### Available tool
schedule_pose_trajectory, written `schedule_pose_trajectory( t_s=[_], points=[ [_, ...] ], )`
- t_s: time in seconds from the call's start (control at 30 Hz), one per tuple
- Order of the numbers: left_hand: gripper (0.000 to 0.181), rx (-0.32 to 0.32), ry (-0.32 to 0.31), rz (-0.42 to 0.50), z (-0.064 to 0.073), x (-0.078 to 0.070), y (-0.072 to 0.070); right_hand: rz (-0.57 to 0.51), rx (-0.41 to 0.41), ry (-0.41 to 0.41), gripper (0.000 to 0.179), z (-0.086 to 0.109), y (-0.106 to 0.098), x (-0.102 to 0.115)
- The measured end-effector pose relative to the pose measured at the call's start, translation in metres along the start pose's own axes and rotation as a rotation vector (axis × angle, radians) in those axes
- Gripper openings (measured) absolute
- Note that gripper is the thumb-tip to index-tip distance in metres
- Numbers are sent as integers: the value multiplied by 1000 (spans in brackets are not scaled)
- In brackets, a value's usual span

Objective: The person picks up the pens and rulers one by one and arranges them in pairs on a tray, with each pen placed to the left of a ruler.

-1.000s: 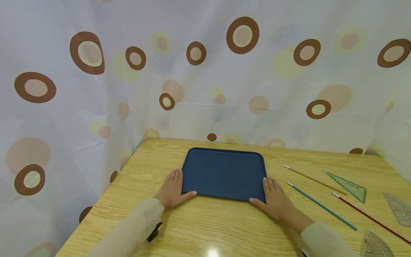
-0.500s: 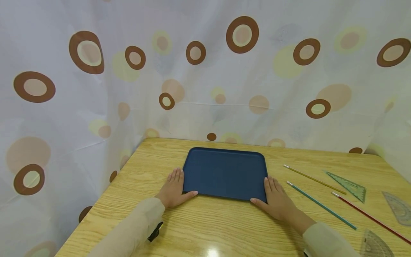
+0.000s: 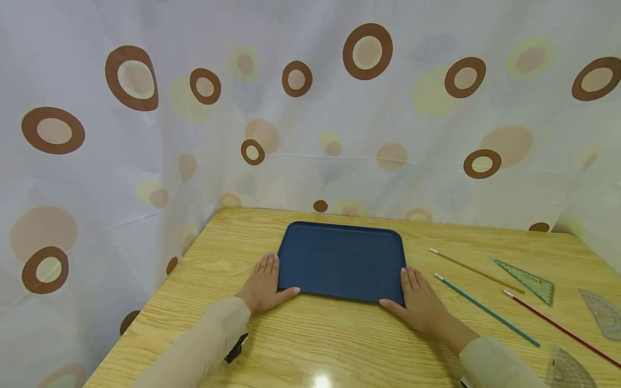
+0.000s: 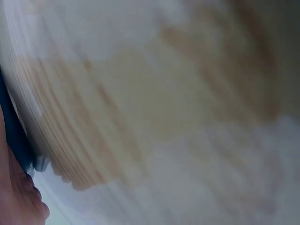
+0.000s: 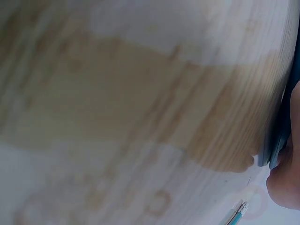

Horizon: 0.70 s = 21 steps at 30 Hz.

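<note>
A dark blue rectangular tray (image 3: 342, 261) with a low raised rim lies flat on the wooden table. My left hand (image 3: 264, 288) is at its near left corner, straight fingers along the left side and thumb at the front edge. On the opposite corner, my right hand (image 3: 418, 302) mirrors this, fingers against the right side and thumb at the front rim. The left wrist view catches part of the left hand (image 4: 23, 201) beside the tray's edge (image 4: 16, 136). In the right wrist view, the right hand (image 5: 286, 183) touches the tray's dark edge (image 5: 281, 126).
Right of the tray lie a yellow pencil (image 3: 475, 270), a teal pencil (image 3: 487, 310) and a red pencil (image 3: 558, 326). Beyond them are a green set square (image 3: 529, 280), a clear set square (image 3: 601, 313) and a clear protractor (image 3: 570, 372). A patterned curtain (image 3: 335, 124) encloses the table.
The tray has slid very slightly to the right, both hands moving along with it at its corners. The pencils and drawing tools stay where they were.
</note>
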<state>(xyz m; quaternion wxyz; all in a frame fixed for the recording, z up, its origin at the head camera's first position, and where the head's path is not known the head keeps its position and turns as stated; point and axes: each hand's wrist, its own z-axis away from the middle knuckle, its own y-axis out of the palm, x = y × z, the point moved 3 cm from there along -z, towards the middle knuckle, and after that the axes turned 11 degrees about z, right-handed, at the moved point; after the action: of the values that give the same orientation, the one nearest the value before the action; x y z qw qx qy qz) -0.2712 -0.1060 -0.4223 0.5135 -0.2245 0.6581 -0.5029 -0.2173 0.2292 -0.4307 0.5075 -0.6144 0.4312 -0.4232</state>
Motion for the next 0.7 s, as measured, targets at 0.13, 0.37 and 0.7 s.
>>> schedule_pose_trajectory(
  t_s=[0.13, 0.37, 0.7],
  points=[
    [104, -1, 12, -3, -2, 0, 1, -10, 12, 9, 92, 2, 1, -2],
    [98, 17, -15, -60, -11, 3, 9, -34, 29, 24, 94, 4, 1, -7],
    [98, 21, -8, -70, -11, -6, 10, -33, 27, 27, 94, 7, -2, -12]
  ],
)
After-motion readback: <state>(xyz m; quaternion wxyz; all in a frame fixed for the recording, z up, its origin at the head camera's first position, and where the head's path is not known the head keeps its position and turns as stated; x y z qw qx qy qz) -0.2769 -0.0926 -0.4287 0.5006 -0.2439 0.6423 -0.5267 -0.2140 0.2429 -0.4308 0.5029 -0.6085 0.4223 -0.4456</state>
